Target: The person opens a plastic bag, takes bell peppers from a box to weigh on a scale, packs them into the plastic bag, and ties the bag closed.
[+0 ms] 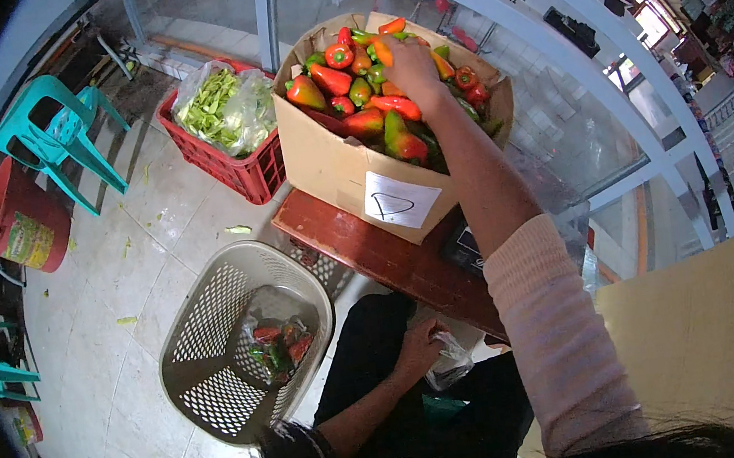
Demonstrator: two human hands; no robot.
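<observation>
Red, orange and green peppers (364,122) fill an open cardboard box (322,148) in front of me. My right hand (410,68) reaches over the pile, its fingers closed around an orange pepper (382,52); part of the grip is hidden behind the hand. Low over my lap, my left hand (417,352) pinches a clear plastic bag (449,364), which hangs limp. Bagged red and green peppers (279,346) lie at the bottom of a grey-beige perforated basket (182,336) on the floor to my left.
The box rests on a reddish-brown wooden bench (361,252). Left of it, a red crate (239,176) holds clear bags of green pods (222,110). Farther left stand a teal plastic chair (55,115) and a red bucket (26,218). A framed glass panel (305,1) rises behind the box.
</observation>
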